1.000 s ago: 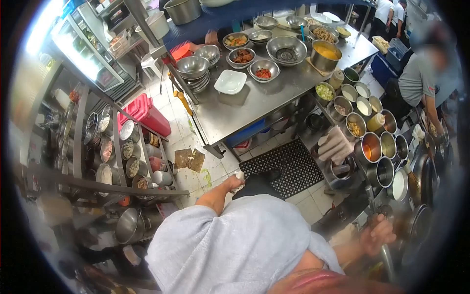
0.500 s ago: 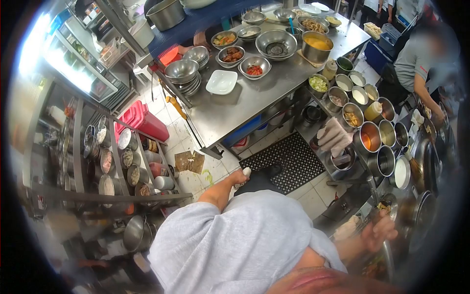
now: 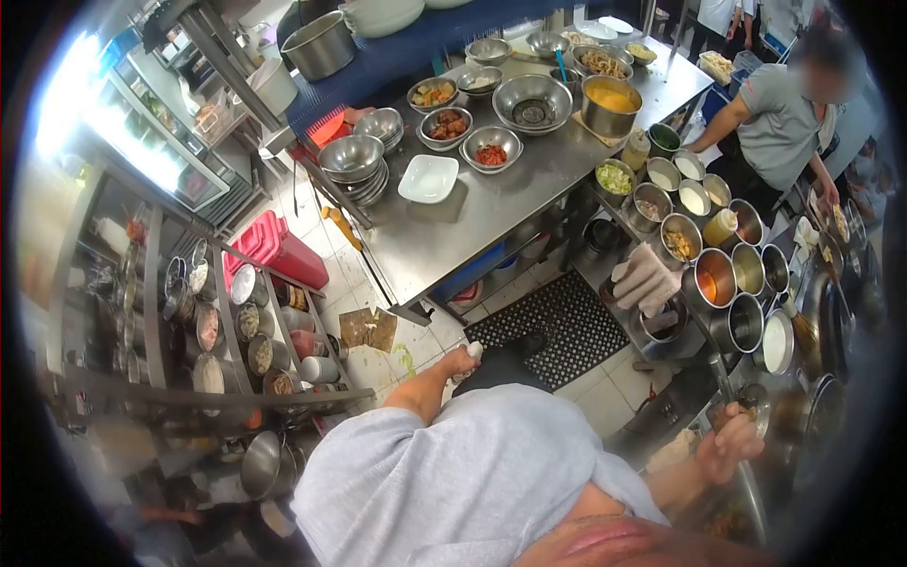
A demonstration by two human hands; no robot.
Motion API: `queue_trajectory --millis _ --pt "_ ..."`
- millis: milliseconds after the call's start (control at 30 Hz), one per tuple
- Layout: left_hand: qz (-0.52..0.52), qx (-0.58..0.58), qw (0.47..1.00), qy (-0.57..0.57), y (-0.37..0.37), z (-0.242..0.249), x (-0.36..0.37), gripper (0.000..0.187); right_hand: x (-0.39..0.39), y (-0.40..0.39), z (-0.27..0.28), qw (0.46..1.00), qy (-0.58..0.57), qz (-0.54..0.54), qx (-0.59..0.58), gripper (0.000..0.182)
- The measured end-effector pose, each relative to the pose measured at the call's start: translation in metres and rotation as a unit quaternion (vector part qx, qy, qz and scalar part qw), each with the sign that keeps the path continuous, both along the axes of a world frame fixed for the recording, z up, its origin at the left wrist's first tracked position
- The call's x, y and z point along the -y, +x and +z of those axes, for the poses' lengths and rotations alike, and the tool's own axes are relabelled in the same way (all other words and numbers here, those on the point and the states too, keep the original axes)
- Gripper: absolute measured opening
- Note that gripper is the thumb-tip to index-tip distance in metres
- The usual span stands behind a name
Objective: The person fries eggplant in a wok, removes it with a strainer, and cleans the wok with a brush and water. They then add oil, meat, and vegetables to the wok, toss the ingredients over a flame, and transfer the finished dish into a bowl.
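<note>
My left hand hangs low by my body over the floor, its fingers closed around a bunched white cloth. My right hand is raised at the lower right, fingers curled; what they hold, if anything, I cannot make out. Close by it are a grey metal bar and a curved metal rim with blurred food inside. Ahead of that hand, metal pots of white, orange and pale contents crowd the counter, among them a pot of orange liquid. A beige cloth drapes beside them.
A steel table ahead carries metal bowls, a white square dish and a pot of yellow liquid. A co-worker stands at the far right. A shelf rack, pink bin and black mat are around me.
The co-worker has shifted left and now stretches an arm toward the pots, the other hand over the stove side. My view has moved slightly. My left hand keeps the cloth; my right stays raised.
</note>
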State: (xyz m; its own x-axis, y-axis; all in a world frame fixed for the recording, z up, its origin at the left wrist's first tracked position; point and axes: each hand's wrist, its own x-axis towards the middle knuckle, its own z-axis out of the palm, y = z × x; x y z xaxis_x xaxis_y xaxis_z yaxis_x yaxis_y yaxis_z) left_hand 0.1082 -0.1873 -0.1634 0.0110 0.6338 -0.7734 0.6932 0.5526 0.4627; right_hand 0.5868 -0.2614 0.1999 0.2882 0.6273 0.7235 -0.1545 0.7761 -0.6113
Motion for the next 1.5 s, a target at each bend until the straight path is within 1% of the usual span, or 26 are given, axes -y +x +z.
queue_trajectory --millis 100,133,200,300,367,500,567,600,667,733,800,867,933,1033,1067,1100,1133,1167,1233,1267,1333,1400,1467,1500 --pt "0.002 -0.021 1.0 -0.003 0.005 0.017 0.001 0.074 -0.003 -0.002 0.002 1.0 0.001 0.0 0.002 0.014" --pt "0.003 -0.022 1.0 -0.001 0.007 0.026 0.0 0.074 -0.004 -0.001 0.002 1.0 0.0 0.016 -0.004 0.013" --pt "-0.018 -0.04 0.999 -0.002 0.009 0.038 -0.002 0.075 -0.004 0.0 0.001 0.999 -0.002 0.031 -0.01 0.013" --pt "-0.015 -0.047 0.999 0.005 0.009 0.042 0.0 0.075 -0.002 -0.003 0.004 0.999 -0.028 0.018 -0.033 0.013" --pt "-0.014 -0.039 0.999 0.005 0.003 0.029 0.003 0.075 -0.007 -0.009 0.013 0.998 -0.016 0.064 -0.009 0.015" --pt "-0.02 -0.034 0.999 0.009 -0.004 0.011 0.003 0.075 -0.008 -0.007 0.007 0.998 -0.011 0.061 -0.014 0.015" --pt "-0.021 -0.037 0.999 0.004 -0.003 0.021 0.0 0.075 -0.008 -0.008 0.006 0.999 -0.024 0.023 0.0 0.014" --pt "-0.026 -0.045 0.999 0.008 -0.002 0.027 0.0 0.075 -0.01 -0.009 0.008 1.0 -0.023 0.022 0.0 0.014" --pt "-0.032 -0.053 0.998 0.013 0.001 0.041 -0.003 0.075 -0.014 -0.014 0.015 0.998 -0.004 0.067 0.021 0.012" --pt "-0.04 -0.061 0.997 0.023 0.002 0.048 -0.003 0.074 -0.014 -0.015 0.011 0.998 -0.006 0.059 0.021 0.011" --pt "-0.045 -0.065 0.996 0.033 0.0 0.04 -0.002 0.075 -0.015 -0.015 0.009 0.999 -0.006 0.048 0.023 0.011" --pt "-0.052 -0.068 0.995 0.045 0.003 0.048 -0.007 0.075 -0.016 -0.014 0.01 0.996 -0.001 0.085 0.016 0.01" --pt "-0.042 -0.08 0.996 0.017 0.007 0.062 -0.01 0.076 -0.016 -0.017 0.012 0.997 -0.006 0.081 0.016 0.009" --pt "-0.057 -0.08 0.995 0.029 0.007 0.061 -0.011 0.077 -0.017 -0.02 0.014 0.997 -0.013 0.079 0.01 0.008" --pt "-0.059 -0.08 0.995 0.028 -0.002 0.03 -0.01 0.077 -0.017 -0.021 0.014 0.997 -0.015 0.081 0.005 0.008" --pt "-0.128 -0.077 0.987 0.052 -0.017 -0.023 -0.009 0.077 -0.016 -0.02 0.013 0.997 -0.017 0.08 0.005 0.008" --pt "-0.195 -0.074 0.975 0.077 -0.024 -0.05 -0.008 0.077 -0.016 -0.02 0.012 0.997 -0.02 0.076 0.005 0.008" --pt "-0.195 -0.073 0.975 0.076 -0.018 -0.027 -0.01 0.077 -0.016 -0.019 0.011 0.997 -0.023 0.073 0.006 0.009" --pt "-0.083 -0.076 0.994 0.009 -0.003 0.03 -0.014 0.077 -0.019 -0.02 0.008 0.998 -0.012 0.065 -0.001 0.01" --pt "-0.082 -0.076 0.994 0.009 -0.002 0.036 -0.014 0.077 -0.02 -0.02 0.007 0.998 -0.001 0.056 -0.008 0.012" --pt "-0.037 -0.056 0.998 -0.01 0.0 0.043 -0.014 0.078 -0.023 -0.021 0.009 0.998 -0.003 0.06 -0.005 0.012" --pt "-0.035 -0.056 0.998 -0.008 0.001 0.049 -0.014 0.077 -0.025 -0.022 0.011 0.998 -0.006 0.063 -0.003 0.012" --pt "-0.033 -0.056 0.998 -0.007 0.003 0.058 -0.01 0.077 -0.029 -0.023 0.013 0.995 -0.011 0.093 0.039 0.008" --pt "-0.03 -0.069 0.997 0.014 0.004 0.065 -0.007 0.075 -0.03 -0.022 0.011 0.995 -0.012 0.089 0.038 0.008"
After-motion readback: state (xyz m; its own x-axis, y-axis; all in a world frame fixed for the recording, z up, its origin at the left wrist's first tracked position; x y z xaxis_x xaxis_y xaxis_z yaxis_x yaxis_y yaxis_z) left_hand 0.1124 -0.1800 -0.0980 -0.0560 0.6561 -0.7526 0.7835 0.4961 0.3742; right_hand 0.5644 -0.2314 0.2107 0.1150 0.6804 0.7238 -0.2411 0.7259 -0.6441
